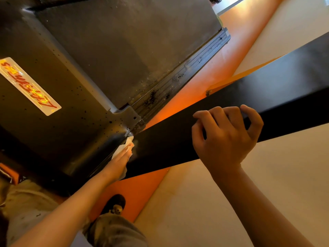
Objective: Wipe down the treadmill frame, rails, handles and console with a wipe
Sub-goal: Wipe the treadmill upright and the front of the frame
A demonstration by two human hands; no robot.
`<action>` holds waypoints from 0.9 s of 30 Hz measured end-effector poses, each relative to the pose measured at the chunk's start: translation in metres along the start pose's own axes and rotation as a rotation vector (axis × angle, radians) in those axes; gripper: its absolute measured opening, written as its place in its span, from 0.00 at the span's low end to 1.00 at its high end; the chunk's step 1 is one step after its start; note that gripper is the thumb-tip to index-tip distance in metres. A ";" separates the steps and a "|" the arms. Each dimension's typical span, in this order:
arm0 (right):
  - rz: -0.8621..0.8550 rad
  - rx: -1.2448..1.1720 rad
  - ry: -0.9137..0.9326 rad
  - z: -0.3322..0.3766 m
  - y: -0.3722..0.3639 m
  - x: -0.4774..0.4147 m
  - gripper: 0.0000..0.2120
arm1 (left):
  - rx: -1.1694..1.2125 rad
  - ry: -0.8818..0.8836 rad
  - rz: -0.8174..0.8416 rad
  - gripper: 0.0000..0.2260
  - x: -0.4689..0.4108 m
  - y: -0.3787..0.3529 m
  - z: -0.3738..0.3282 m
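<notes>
A black treadmill upright [222,111] slants from the base at lower centre up to the right edge. My left hand [119,162] presses a white wipe [124,146] flat against the foot of that upright, where it meets the dark motor cover [58,132]. My right hand [225,136] grips the upright higher up, fingers curled over its top edge and thumb wrapped round. The grey running belt [124,47] and the ribbed side rail [179,79], speckled with dark spots, lie beyond.
A white label with red lettering [29,85] sits on the motor cover. The floor is orange [213,56] beside the rail and cream [204,202] to the right. My knee in grey fabric [114,230] and a dark shoe [115,204] are at the bottom.
</notes>
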State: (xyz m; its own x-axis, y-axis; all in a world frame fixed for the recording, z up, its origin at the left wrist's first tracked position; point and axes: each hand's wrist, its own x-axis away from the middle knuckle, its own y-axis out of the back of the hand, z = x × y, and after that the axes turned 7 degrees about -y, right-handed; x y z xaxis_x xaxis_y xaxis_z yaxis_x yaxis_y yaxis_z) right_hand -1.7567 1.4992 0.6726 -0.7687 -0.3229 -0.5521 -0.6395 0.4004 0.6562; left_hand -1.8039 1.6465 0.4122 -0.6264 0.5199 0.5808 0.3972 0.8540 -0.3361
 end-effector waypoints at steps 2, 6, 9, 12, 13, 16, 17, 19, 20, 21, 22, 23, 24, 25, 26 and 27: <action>-0.002 -0.004 -0.004 0.000 0.000 0.000 0.11 | 0.006 -0.016 -0.009 0.13 -0.004 -0.001 -0.002; -0.001 -0.002 -0.015 0.001 0.000 -0.001 0.10 | 0.149 -0.023 -0.025 0.11 -0.011 -0.010 -0.032; 0.006 -0.002 -0.017 0.001 0.001 0.000 0.10 | 0.165 -0.064 0.189 0.14 -0.009 -0.026 -0.076; 0.012 -0.008 -0.016 0.001 0.001 -0.001 0.11 | 0.055 -0.260 0.266 0.21 -0.023 -0.045 -0.114; 0.011 -0.006 -0.016 0.001 0.002 -0.001 0.11 | 0.037 -0.321 0.294 0.22 -0.024 -0.051 -0.122; 0.009 -0.002 -0.022 0.001 0.002 0.000 0.11 | -0.028 -0.345 0.307 0.22 -0.045 -0.060 -0.130; 0.008 -0.003 -0.023 0.001 0.001 0.000 0.11 | -0.057 -0.339 0.279 0.22 -0.049 -0.061 -0.134; 0.006 -0.003 -0.021 0.001 0.001 0.000 0.10 | 0.007 -0.304 0.293 0.23 -0.061 -0.061 -0.137; 0.007 -0.002 -0.019 0.001 0.001 0.000 0.10 | 0.048 -0.285 0.305 0.23 -0.067 -0.061 -0.137; 0.008 -0.001 -0.017 0.001 0.001 0.000 0.10 | 0.073 -0.267 0.300 0.23 -0.070 -0.059 -0.135; 0.009 0.000 -0.016 0.001 0.001 0.000 0.11 | 0.083 -0.235 0.285 0.23 -0.075 -0.057 -0.130; 0.010 0.000 -0.016 0.001 0.001 0.000 0.11 | 0.095 -0.190 0.271 0.24 -0.076 -0.054 -0.127; 0.012 0.001 -0.016 0.001 0.001 0.000 0.11 | 0.093 -0.175 0.255 0.26 -0.079 -0.050 -0.119; 0.013 0.001 -0.015 0.001 0.001 0.000 0.11 | 0.057 -0.168 0.243 0.27 -0.080 -0.046 -0.111; 0.014 0.001 -0.014 0.001 0.001 0.000 0.11 | -0.023 -0.150 0.226 0.25 -0.085 -0.042 -0.100; 0.015 -0.001 -0.013 0.001 0.001 0.001 0.10 | -0.104 -0.112 0.172 0.23 -0.089 -0.038 -0.092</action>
State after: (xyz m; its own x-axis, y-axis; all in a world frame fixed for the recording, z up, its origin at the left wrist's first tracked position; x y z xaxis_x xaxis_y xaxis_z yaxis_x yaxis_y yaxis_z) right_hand -1.7577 1.5000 0.6725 -0.7778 -0.3057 -0.5491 -0.6282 0.4041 0.6649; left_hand -1.7020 1.5659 0.4415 -0.6118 0.6613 0.4341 0.5674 0.7492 -0.3417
